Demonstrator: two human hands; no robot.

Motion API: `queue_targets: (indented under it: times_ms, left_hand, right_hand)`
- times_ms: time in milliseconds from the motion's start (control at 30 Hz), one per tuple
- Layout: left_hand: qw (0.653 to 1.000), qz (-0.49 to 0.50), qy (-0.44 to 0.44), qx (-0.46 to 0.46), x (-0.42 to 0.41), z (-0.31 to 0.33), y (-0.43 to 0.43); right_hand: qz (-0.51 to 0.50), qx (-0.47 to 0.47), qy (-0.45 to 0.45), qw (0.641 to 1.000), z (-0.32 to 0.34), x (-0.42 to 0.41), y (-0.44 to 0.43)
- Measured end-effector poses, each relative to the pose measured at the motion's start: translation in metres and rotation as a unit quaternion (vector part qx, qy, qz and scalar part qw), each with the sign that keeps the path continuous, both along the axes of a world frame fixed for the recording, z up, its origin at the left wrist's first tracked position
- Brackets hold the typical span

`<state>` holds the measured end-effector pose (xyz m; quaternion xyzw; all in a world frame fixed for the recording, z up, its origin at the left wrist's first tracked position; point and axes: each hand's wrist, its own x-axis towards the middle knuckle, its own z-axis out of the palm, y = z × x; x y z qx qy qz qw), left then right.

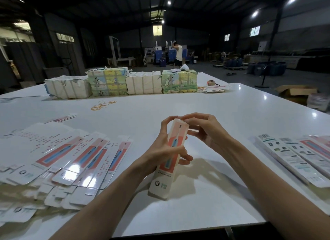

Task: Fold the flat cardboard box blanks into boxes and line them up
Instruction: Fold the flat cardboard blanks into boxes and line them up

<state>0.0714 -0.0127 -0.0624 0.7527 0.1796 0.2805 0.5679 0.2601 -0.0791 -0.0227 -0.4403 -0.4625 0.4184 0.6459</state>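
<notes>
Left hand (166,147) grips the toothbrush box (166,180) midway, right hand (205,130) pinches its top flap (179,121); I'd tuck it in squarely

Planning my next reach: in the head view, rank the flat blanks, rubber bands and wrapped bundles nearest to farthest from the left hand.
1. Flat blanks, just left of the left hand, which holds the box.
2. Rubber bands, farther ahead and left.
3. Wrapped bundles, in a row at the far side.
</notes>
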Motion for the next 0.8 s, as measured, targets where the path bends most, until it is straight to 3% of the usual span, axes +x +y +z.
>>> queue_targets:
  times_ms: [167,367,800]
  left_hand:
    - [0.999,0.001,-0.021,-0.043,0.000,0.003,0.002]
    - [0.992,-0.018,-0.073,-0.099,-0.003,0.004,0.005]
    - [0.985,-0.045,-0.082,-0.143,0.001,-0.002,0.009]
  right_hand:
    - [0.022,0.005,0.018,1.000,-0.003,-0.006,0.003]
    - [-0.090,0.054,-0.210,0.972,-0.013,-0.029,0.001]
    - [-0.140,0.105,-0.282,0.943,-0.023,-0.024,0.003]
